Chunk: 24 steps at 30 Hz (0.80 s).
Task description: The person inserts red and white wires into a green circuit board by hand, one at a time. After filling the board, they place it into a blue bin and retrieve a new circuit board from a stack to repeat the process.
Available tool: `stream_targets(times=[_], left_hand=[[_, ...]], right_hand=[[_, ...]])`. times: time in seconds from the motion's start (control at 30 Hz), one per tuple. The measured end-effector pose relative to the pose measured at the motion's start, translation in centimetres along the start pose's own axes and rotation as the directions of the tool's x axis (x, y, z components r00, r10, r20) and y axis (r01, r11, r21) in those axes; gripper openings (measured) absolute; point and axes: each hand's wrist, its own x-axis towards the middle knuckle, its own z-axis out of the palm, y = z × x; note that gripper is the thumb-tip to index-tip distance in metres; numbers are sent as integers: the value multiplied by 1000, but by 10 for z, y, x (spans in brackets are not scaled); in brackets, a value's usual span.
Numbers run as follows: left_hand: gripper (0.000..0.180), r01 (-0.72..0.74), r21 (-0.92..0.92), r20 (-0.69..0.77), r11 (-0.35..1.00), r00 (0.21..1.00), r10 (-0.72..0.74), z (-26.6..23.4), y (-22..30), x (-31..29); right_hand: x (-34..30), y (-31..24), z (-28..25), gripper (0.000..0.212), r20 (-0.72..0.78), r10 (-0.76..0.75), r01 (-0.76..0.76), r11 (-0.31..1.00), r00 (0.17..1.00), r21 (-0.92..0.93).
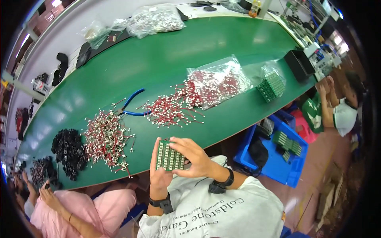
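Note:
A green circuit board panel (170, 157) with rows of small pale parts is held up between my two hands, just off the table's near edge. My left hand (159, 178) grips its left side, fingers along the edge and thumb at the bottom corner. From the right, my right hand (193, 158) closes on it, fingers over the top right corner and thumb near the lower edge. Straight ahead on the table lies a loose pile of red wires with white connectors (168, 111). A second pile of wired connectors (106, 138) is to the left.
Blue-handled pliers (135, 113) lie between the piles. Beyond is a clear bag of wires (218, 81); stacked green boards (272, 86) and a black bin (299, 65) stand right. Black parts (69, 152) lie left. A blue crate (283, 166) holds boards. Co-workers sit both sides.

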Motion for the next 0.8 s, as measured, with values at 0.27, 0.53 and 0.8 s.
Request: stream_targets(times=[0.27, 0.53, 0.8], left_hand=[[90, -10, 261, -282, 965, 955, 87, -32, 56, -34], [82, -113, 214, -385, 970, 903, 190, -63, 73, -11], [79, 42, 157, -290, 987, 957, 6, -72, 82, 16]], right_hand=[[27, 18, 4, 41, 118, 45, -39, 998, 992, -52], [69, 33, 59, 18, 273, 110, -14, 943, 956, -332], [95, 46, 34, 9, 121, 291, -269, 948, 949, -169]])
